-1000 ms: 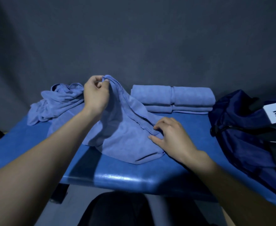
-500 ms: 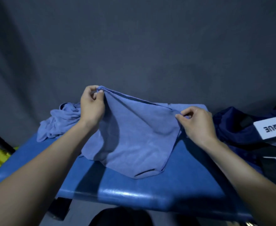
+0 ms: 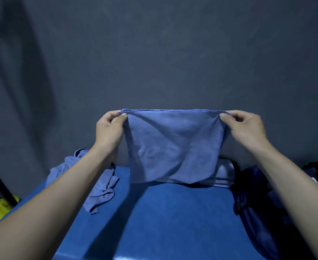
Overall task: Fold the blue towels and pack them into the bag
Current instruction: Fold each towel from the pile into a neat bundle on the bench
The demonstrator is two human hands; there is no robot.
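Blue towel [image 3: 173, 145] hangs pinched between both hands: left hand [image 3: 108, 130], right hand [image 3: 246, 128]; folded stack [image 3: 224, 173] waits, crumpled towels [image 3: 102, 186] and bag [image 3: 255, 203] remain.

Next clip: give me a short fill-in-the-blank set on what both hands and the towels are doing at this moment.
1. The left hand and right hand hold the towel by its top ____.
2. The held towel hangs ____ the table.
3. The crumpled towel lies on the person's ____ side.
4. The dark bag sits at the table's ____ edge.

Missing words: corners; above; left; right
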